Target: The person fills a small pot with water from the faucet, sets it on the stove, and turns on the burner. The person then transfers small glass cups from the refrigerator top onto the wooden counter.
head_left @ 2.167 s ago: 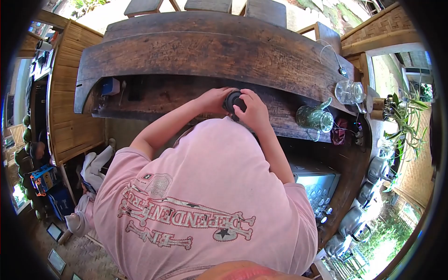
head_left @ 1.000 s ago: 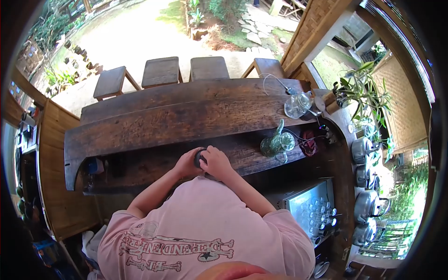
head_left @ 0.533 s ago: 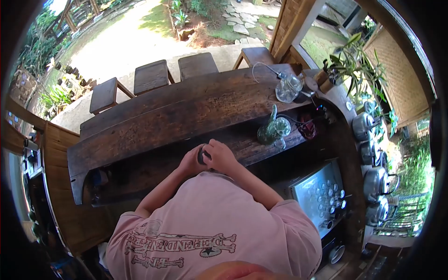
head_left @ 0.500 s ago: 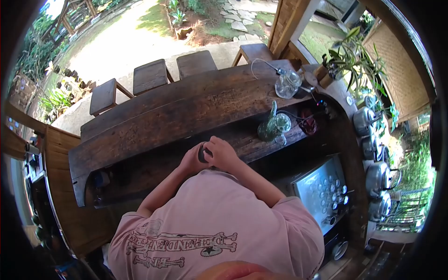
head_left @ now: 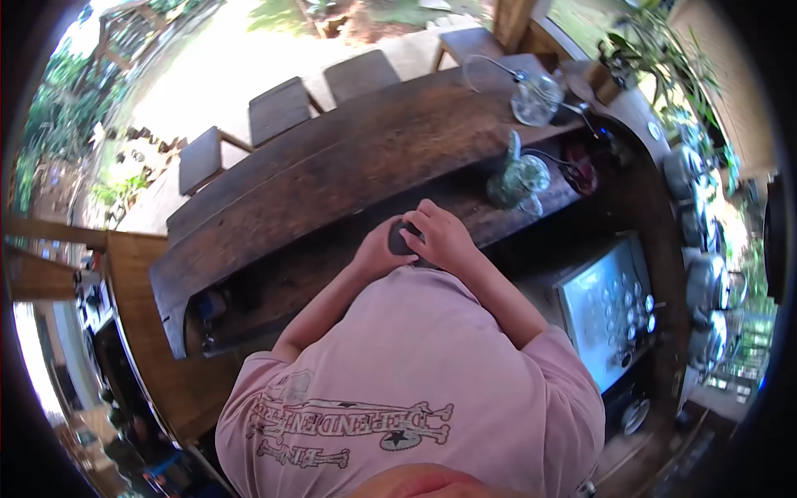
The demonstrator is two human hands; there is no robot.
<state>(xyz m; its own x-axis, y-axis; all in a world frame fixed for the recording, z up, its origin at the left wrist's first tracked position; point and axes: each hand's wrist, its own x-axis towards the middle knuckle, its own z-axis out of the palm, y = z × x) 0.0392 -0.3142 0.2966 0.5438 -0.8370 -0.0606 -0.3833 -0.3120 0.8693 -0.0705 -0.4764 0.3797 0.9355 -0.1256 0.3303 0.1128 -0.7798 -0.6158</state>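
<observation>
A dark round object [head_left: 403, 239] is held between both hands, close to the chest and over the lower shelf of the wooden counter [head_left: 332, 178]. My left hand [head_left: 382, 249] wraps round its left side. The fingers of my right hand [head_left: 440, 236] are bent over its top and right side. Most of the object is hidden by the fingers. To the right on the lower shelf stands a green patterned pitcher [head_left: 516, 181], apart from both hands.
A glass jar [head_left: 537, 100] stands at the counter's right end, with a cable nearby. Stools [head_left: 281, 110] line the far side. At the lower right is a tray of small glasses [head_left: 610, 311]. Metal kettles [head_left: 706, 282] stand along the right edge. A blue item lies in the shelf's left end.
The view has tilted and shifted, so the counter now slants and more ground outside shows. Both hands stay round the dark object, with the right fingers slightly moved on it.
</observation>
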